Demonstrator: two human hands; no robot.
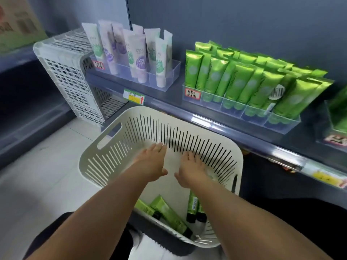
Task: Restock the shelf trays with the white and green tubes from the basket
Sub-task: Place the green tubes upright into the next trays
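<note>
Low in the frame, green tubes [170, 214] lie in the basket [105, 145], nearer the body than both flat, empty grips, long axes toward the shelf; right hand [189, 170] (just above two) is nearer than left hand [153, 162].

1. Both arms bare, stretched fwd & down, roughly parallel, forearms converging slightly toward the hands.
2. Left hand [152, 162]: palm down, fingers extended & close together, pointing away from the body; thumb sticks out toward the right hand. Holds nothing.
3. Right hand [189, 170]: palm down, fingers extended w/ a slight spread, thumb out toward the left hand. Nothing visibly gripped.
4. Hands side by side at approx the same level, thumbs near each other but apart.
5. Wrists straight, no visible bend.
</note>
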